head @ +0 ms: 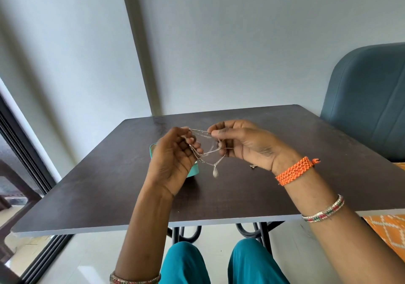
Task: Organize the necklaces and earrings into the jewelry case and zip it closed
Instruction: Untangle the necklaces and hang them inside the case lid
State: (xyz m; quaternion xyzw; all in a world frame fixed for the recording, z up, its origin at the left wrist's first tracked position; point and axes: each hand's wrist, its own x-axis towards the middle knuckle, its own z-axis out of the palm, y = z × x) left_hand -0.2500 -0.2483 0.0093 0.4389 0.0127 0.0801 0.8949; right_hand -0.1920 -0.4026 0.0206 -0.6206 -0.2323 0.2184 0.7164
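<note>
While both hands are up over the dark table [252, 198], a thin silver necklace [207, 152] hangs strung between them, clear of the tabletop. Left hand [173, 163] has its fingers curled in w/ the chain looped round them near the tips; right hand [243, 143] pinches a strand betw. thumb and forefinger, other fingers hooked under more loops. So both are closed on the chain, not spread. A small pale pendant [215, 172] dangles at the lowest point, approx. under the gap betw. the hands. Looks like several strands crossing, so I'd guess it's tangled or doubled over, can't tell which. Teal jewelry case [192, 170] sits on the table right behind the left hand, mostly hidden by it; whether it's open or zipped I can't see. A tiny shiny bit, prob. an earring [253, 165], lies on the table below the right palm. As for handling: the chain is v. light, limp, no stiffness at all, slides easily thru fingers and will knot if bunched. Fine links could kink or snap if yanked. Best to hold it near the clasp ends or pinch single strands w/ fingertips, let the pendant's weight pull it straight, then lower it into the case pendant first. Task seems early, nothing visibly stowed yet.
</note>
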